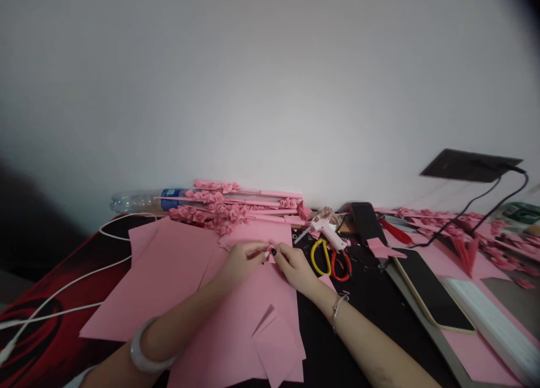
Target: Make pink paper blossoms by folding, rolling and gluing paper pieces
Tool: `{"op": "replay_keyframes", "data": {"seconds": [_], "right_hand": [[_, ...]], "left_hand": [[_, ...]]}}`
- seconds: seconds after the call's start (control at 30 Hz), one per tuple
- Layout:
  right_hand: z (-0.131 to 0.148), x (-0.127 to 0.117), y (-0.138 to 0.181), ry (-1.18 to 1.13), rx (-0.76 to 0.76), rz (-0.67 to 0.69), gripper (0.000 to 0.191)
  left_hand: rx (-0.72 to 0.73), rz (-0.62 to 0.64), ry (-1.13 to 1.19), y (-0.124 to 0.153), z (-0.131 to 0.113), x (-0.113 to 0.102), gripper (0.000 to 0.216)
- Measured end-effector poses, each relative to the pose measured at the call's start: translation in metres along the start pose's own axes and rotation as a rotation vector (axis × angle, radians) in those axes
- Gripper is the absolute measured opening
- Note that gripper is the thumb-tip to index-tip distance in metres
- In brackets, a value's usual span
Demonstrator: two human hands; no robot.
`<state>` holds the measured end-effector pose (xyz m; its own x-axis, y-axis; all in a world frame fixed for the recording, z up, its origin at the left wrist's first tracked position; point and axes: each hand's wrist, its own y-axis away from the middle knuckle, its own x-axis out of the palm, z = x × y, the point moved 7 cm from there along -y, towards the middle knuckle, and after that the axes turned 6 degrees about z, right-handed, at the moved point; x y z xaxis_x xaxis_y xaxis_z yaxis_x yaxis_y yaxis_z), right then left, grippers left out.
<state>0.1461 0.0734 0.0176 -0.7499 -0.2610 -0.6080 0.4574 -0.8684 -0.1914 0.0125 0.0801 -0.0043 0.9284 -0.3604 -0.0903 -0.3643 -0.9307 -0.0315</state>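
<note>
Head camera looks down on a dark desk (367, 298) that stands against a pale wall. Both hands meet near the middle of it, over a spread of pink paper sheets (169, 275). Left hand (240, 261) and right hand (295, 267) come together at their fingertips, and between them they pinch a small pink paper piece (269, 252). Each grip is closed on this piece with thumb and fingers; the piece is so small that its shape is hard to tell. It sits just above the sheets, at the far edge of the pile. The left wrist wears a pale bangle (145, 348), the right wrist a thin bracelet (337, 308).

Far behind the hands, along the wall, lies a bundle of pink paper flower stems (236, 205), and to its left a clear plastic bottle (143, 199) lies on its side. Just to the right of the hands lie a white glue gun (327, 228) and scissors (331, 258) with one yellow and one red handle. More to the right a phone (434, 292) lies flat with the dark screen up, and near it a white block (493, 320) with fine ridges. A black cable (476, 205) runs from a dark wall plate (468, 164) down to the desk. On the left side white cables (63, 292) cross the red and black surface.
</note>
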Motion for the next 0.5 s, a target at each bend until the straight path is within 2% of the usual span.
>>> {"op": "replay_keyframes", "data": {"seconds": [0.17,0.5], "right_hand": [[0.0002,0.0008,-0.0004,0.0,0.0,0.009,0.029],[-0.0001,0.0011,-0.0002,-0.006,0.007,0.017,0.028]], "left_hand": [[0.051,0.016,-0.059,0.0011,-0.0065,0.0026,0.022],[0.041,0.002,-0.072,0.0025,-0.01,0.0035,0.025]]}}
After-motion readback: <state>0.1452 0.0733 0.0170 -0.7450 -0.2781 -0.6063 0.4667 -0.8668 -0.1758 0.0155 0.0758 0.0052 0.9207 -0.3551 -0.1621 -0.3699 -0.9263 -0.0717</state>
